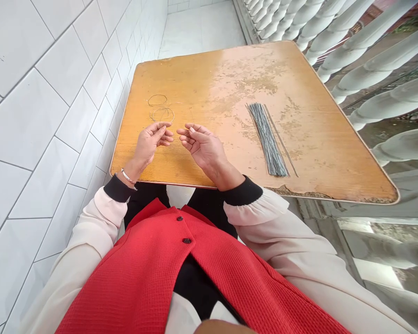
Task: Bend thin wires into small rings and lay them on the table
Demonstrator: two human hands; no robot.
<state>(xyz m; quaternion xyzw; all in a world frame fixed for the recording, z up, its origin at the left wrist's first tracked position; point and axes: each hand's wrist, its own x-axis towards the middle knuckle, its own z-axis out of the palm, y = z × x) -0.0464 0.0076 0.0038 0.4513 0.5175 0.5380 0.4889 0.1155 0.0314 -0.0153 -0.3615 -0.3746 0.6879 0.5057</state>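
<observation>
My left hand (155, 141) is over the table's near left part, thumb and fingertips pinched together on a thin wire that is hard to see. Facing it, my right hand (205, 147) is palm up with thumb and forefinger closed on a thin wire; a faint end rises above the fingers. A small gap separates the two hands. Just beyond my left fingertips shows a curled wire loop (173, 114); whether it joins the held wire I cannot tell. Farther back lies another wire ring (157, 95). To the right rests a bundle of straight grey wires (269, 141).
The worn wooden table (334, 153) has peeling patches and a chipped near edge. One wire (281, 141) lies apart along the bundle's right side. A white tiled wall (66, 106) runs close on the left, a white balustrade (369, 83) on the right.
</observation>
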